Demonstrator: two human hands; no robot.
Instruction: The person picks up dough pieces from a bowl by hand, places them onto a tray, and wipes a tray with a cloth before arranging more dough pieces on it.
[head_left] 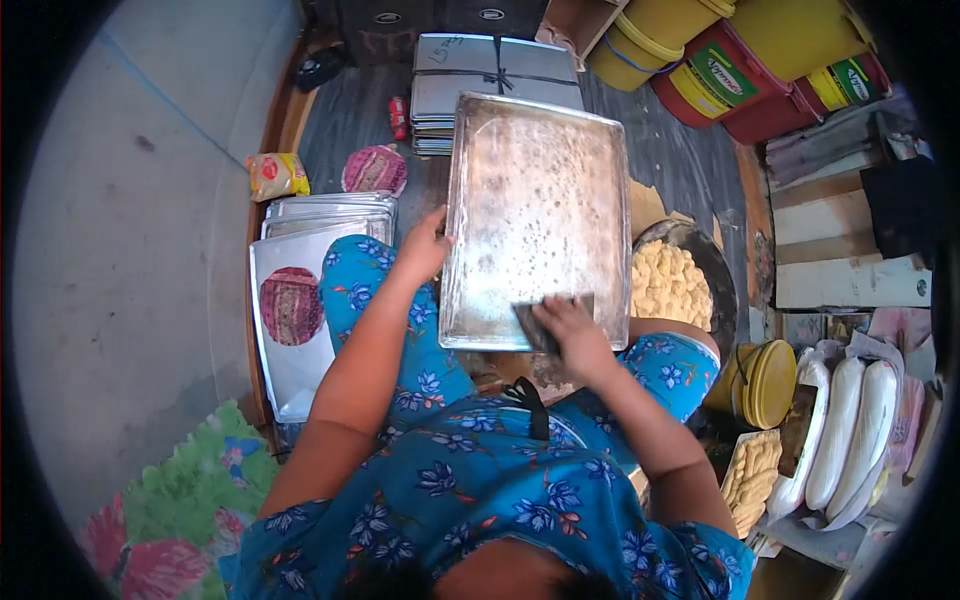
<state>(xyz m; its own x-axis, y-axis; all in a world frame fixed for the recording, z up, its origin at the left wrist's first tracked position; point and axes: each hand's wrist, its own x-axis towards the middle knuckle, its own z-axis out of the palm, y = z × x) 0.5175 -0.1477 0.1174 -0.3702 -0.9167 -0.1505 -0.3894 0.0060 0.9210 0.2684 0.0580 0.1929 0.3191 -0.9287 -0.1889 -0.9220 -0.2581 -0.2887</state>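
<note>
A large metal tray [540, 210] with dark specks on its surface is tilted up over my lap. My left hand [427, 243] grips the tray's left edge, its fingers partly hidden behind the rim. Near the tray's bottom edge, my right hand [570, 330] holds a dark flat pad [538, 328] against the surface. To the right of the tray, a dark round basin [725, 290] contains many pale dough pieces [672, 285].
Stacked trays [300, 375] with a round patterned cloth [292, 306] lie at left, near a yellow packet [277, 176]. Tied metal sheets [440, 90] stand behind. Buckets [630, 55] fill the back right; a lidded yellow tub [770, 385] and white wrapped rolls [846, 435] sit at right.
</note>
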